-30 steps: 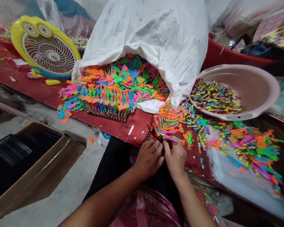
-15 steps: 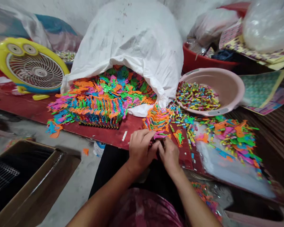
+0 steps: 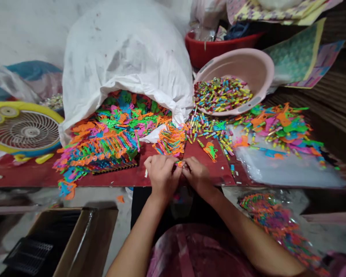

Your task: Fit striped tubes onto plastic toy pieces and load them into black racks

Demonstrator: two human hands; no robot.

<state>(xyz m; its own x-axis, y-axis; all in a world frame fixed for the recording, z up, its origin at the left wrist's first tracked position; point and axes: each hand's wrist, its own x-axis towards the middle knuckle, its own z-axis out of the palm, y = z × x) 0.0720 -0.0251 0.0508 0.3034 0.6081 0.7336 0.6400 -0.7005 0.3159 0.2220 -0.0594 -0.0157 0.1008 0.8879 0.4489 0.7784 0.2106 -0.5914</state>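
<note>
My left hand (image 3: 163, 174) is closed at the front edge of the red table, its thumb and forefinger pinching a small orange plastic piece (image 3: 180, 164). Fingertips of my right hand (image 3: 198, 175) meet it from the other side, pressed together; what they grip is mostly hidden. Just beyond the hands stands a packed row of flat, mostly orange plastic pieces (image 3: 172, 139). A longer row of colourful plastic pieces (image 3: 103, 152) sits in a dark rack to the left. One loose green and orange piece (image 3: 210, 151) lies right of my hands, beside scattered short striped tubes (image 3: 225, 143).
A white sack (image 3: 127, 54) spills colourful pieces behind the rack. The pink basin (image 3: 261, 65) holds striped tubes. At left stands a yellow fan (image 3: 25, 130); at right, clear plastic bags (image 3: 279, 171) lie under more pieces. A cardboard box (image 3: 75, 238) is on the floor.
The view has turned, so the table things sit further left and the basin higher. My hands stay together at the table edge; an orange piece now shows between the fingertips.
</note>
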